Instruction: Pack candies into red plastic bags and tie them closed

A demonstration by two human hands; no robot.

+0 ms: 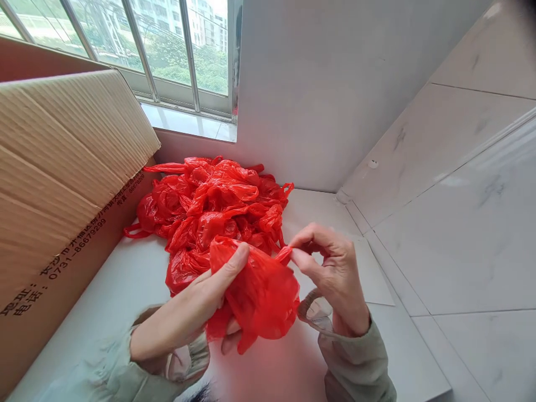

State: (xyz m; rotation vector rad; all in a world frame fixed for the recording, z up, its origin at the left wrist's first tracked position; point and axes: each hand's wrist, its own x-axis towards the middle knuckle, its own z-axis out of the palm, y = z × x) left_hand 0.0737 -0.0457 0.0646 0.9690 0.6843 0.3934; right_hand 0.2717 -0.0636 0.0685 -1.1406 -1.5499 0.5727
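Note:
My left hand (196,304) grips a crumpled red plastic bag (257,293), thumb pressed on its top and fingers curled under it. My right hand (330,271) pinches a twisted corner of the same bag between thumb and fingers. Both hands hold it just above the white counter (125,290). Behind the bag lies a pile of red plastic bags (213,204), several of them, knotted and crumpled. Both wrists wear pale green sleeves.
A large cardboard box (62,184) with printed black characters stands along the left, its flap leaning over the counter. A barred window (167,44) is at the back. White marble-tiled walls (460,195) close the right side and the far corner.

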